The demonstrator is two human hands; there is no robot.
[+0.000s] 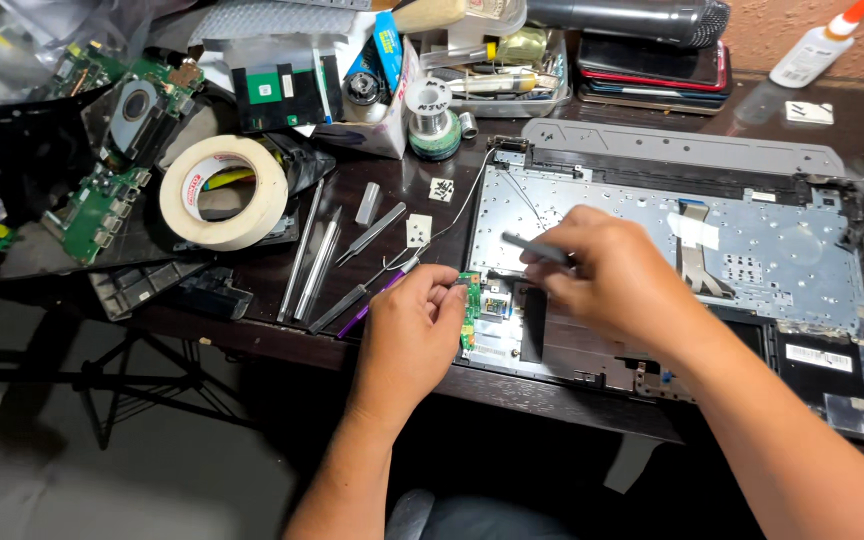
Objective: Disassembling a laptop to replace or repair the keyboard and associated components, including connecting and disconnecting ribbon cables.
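Head view, frame centre: left hand [407, 325] pinches the upright small green board [469, 310], nearer than right hand [607, 275] gripping a grey tool [535, 249]

The one camera sits on my head and looks steeply down and forward, close over the dark surface [252, 275]. My forearms enter from the lower edge and my hands meet at frame centre. The surface's far edge and a wall run along the top right; floor shows lower left.
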